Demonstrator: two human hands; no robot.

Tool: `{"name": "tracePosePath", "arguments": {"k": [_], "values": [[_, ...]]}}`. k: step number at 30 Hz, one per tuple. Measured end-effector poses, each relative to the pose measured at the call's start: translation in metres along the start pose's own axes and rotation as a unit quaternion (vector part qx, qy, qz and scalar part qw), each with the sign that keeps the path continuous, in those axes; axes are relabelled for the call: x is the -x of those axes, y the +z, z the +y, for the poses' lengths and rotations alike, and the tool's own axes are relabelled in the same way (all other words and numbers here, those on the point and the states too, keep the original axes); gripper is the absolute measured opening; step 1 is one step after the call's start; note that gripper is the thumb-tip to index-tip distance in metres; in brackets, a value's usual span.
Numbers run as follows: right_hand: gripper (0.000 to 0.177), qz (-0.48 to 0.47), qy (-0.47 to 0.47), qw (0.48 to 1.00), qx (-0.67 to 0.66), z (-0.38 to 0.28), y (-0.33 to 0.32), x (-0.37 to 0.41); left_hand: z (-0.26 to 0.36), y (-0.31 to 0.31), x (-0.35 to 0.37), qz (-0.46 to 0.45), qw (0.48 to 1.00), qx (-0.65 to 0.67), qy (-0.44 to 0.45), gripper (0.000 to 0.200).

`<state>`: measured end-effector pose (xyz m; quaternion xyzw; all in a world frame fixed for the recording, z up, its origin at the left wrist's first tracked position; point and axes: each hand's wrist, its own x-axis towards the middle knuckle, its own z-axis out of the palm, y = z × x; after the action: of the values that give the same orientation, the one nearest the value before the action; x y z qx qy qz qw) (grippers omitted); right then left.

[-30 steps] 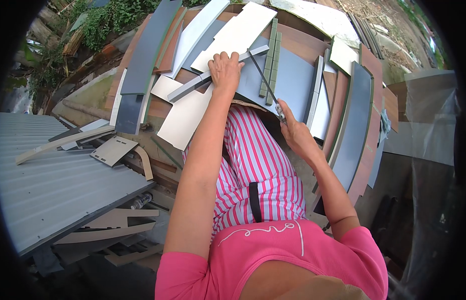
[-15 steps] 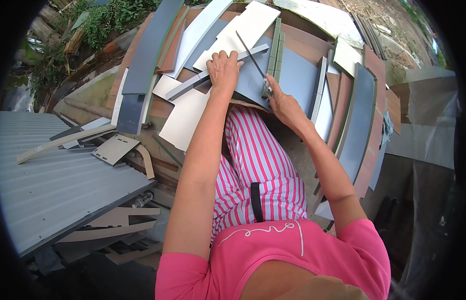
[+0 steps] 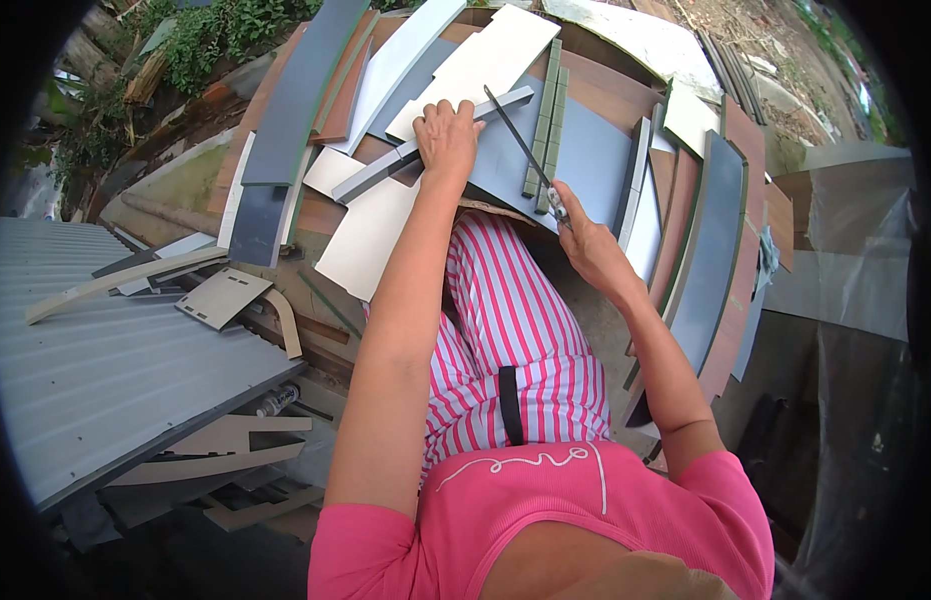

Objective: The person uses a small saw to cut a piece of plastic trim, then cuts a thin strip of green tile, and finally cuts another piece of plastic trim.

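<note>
My left hand [image 3: 448, 142] is closed over a narrow grey strip [image 3: 373, 174], pressing it down on the boards. That strip lies slantwise, with its far end to the right of my knuckles. In my right hand [image 3: 593, 248] is a handsaw [image 3: 515, 128] with a long, thin dark blade, gripped by its handle. The blade points up and away to the left, crossing the strip near its right end in this view. Beneath the strip are a cream board [image 3: 370, 235] and a blue-grey panel [image 3: 500, 165]. Two green strips [image 3: 547, 130] lie just right of the blade.
Long grey and brown boards [image 3: 710, 240] are stacked at the right, with more grey boards [image 3: 305, 90] at the left. A corrugated metal sheet [image 3: 115, 350] fills the lower left, with offcuts [image 3: 225, 298] by its edge. Plants [image 3: 225, 40] grow behind.
My right hand has drawn the saw back toward me and to the right, so the blade tip sits closer to the strip. My left hand stays on the strip.
</note>
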<state>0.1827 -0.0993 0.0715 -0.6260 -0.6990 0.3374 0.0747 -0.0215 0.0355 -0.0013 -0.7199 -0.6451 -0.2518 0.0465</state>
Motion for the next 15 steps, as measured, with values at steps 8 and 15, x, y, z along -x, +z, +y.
{"name": "tracePosePath", "arguments": {"k": [8, 15], "values": [[0.063, 0.064, -0.068, 0.996, 0.004, -0.006, 0.016, -0.079, 0.0, -0.002, 0.0, -0.004, 1.0, -0.001, -0.007, 0.026], [0.064, 0.028, -0.021, 0.999, 0.021, 0.006, 0.015, -0.005, 0.001, -0.001, 0.0, -0.014, 1.0, 0.002, -0.012, 0.026]]}}
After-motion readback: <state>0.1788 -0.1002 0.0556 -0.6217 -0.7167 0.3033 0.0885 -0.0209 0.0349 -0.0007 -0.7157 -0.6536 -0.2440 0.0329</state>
